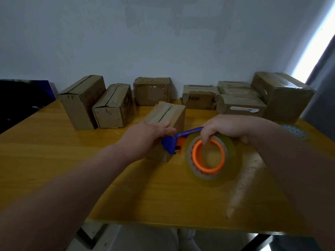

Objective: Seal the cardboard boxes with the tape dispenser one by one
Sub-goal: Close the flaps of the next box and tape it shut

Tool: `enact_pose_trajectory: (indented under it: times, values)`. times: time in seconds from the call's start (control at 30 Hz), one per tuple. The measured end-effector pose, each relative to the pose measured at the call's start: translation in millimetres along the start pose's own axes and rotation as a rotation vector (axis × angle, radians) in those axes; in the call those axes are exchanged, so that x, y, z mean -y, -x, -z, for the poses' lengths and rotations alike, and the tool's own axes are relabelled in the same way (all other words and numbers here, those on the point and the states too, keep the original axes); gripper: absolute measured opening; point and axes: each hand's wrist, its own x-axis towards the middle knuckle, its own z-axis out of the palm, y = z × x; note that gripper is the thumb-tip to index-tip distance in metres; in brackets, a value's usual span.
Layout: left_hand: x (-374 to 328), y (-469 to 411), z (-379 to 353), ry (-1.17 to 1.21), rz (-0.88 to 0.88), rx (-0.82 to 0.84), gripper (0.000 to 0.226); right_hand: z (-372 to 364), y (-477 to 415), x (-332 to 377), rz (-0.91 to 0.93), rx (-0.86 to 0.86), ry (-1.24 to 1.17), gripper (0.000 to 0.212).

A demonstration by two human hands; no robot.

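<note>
A small cardboard box (167, 113) lies in the middle of the yellow table (54, 156), its top flaps closed with a seam running away from me. My left hand (146, 135) rests flat on its near end, fingers straight. My right hand (226, 127) grips the tape dispenser (181, 140), a blue frame with an orange hub and a big roll of clear tape (210, 158). The dispenser's blue head sits at the box's near top edge, right beside my left hand.
Several more cardboard boxes stand in a row along the wall: two at the left (82, 100), one in the middle (152, 90), and a cluster at the right (241, 102). A dark surface (20, 98) lies at far left. The table's front edge is close to me.
</note>
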Motion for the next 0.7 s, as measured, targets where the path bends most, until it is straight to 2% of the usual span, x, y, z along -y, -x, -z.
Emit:
enact_pose_trajectory:
  times: [0.07,0.23,0.33,0.43,0.53,0.63,0.7]
  values:
    - [-1,0,1,-0.041,0.016,0.026,0.067,4,-5,-7,-0.030,0.023,-0.087,0.007]
    - [-1,3,3,-0.041,0.001,0.010,0.068,3,-6,-9,-0.117,0.060,-0.128,0.006]
    - [2,3,-1,-0.021,0.000,-0.048,0.070,-3,-7,-12,-0.209,0.040,-0.039,0.026]
    - [2,4,-2,-0.018,0.009,-0.051,0.073,-4,-4,-17,-0.213,-0.018,0.040,0.035]
    - [2,5,-4,-0.008,0.018,-0.068,0.074,-2,0,-21,-0.111,-0.145,0.205,0.055]
    - [0,6,1,0.063,0.061,-0.051,0.067,-4,-2,-26,-0.024,-0.365,0.420,0.082]
    - [-3,6,8,0.094,0.084,-0.025,0.058,-9,-6,-34,0.000,-0.487,0.447,0.081]
